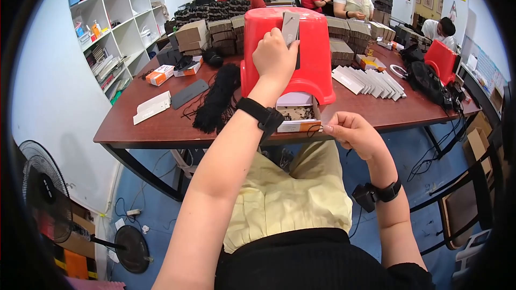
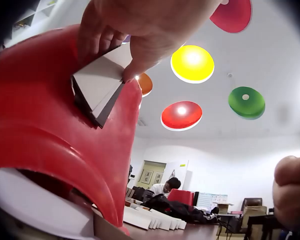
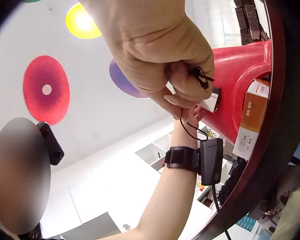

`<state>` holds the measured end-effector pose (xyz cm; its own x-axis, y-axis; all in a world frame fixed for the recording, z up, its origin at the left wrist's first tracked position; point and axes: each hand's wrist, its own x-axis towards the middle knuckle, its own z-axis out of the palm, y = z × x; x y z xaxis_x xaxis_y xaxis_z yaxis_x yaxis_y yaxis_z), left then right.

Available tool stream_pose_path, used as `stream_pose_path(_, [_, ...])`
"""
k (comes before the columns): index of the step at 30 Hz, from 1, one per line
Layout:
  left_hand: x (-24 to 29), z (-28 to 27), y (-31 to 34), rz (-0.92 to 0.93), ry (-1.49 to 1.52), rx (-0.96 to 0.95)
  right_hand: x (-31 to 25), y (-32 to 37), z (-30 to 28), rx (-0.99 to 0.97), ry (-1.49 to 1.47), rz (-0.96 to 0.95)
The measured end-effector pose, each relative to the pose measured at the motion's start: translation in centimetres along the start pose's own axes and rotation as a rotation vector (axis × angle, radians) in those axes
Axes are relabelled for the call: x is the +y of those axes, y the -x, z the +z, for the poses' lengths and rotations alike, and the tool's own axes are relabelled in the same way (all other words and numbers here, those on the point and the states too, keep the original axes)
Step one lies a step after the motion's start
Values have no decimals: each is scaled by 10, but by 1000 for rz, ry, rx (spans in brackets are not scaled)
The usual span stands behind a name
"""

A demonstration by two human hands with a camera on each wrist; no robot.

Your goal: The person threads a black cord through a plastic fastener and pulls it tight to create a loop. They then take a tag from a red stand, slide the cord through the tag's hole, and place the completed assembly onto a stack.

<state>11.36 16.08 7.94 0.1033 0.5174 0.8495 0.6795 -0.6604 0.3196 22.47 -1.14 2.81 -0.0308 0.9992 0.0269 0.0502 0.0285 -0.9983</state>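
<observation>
My left hand (image 1: 274, 56) grips a small stack of grey and dark hang tags (image 1: 291, 27), raised in front of a red plastic stool (image 1: 317, 48) on the table. In the left wrist view the tags (image 2: 102, 80) fan slightly, with the thumb on one edge. Lower and to the right, my right hand (image 1: 355, 133) pinches a thin black cord (image 3: 191, 131) between thumb and fingertips, just off the table's front edge. More of the cord is bunched at the curled fingers. Under the stool sits an open box (image 1: 294, 127) with small black pieces inside.
A bundle of black cords (image 1: 215, 99) lies left of the stool, beside a dark tag (image 1: 189, 94) and pale tags (image 1: 152, 108). To the right is a fanned row of grey tags (image 1: 371, 81). Stacked tags (image 1: 220, 35) line the back, where several people sit.
</observation>
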Motion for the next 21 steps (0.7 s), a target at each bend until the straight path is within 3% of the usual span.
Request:
stream_pose_path(7, [-11, -5, -6, 187, -17, 3, -21, -14, -9, 33, 84, -64])
stream_pose_path(14, [-12, -9, -10, 181, -51, -84, -51, -29, -17, 49, 276, -183])
stream_pose_path(17, [-19, -5, -14, 185, 81, -174, -67, -42, -16, 170, 260, -285])
stream_pose_path(20, [-24, 6, -13, -235, 924, -361, -86, -66, -11, 196, 188, -395])
stream_pose_path(21, [-18, 1, -12, -235, 926, -364, -91, -75, -10, 209, 104, -458])
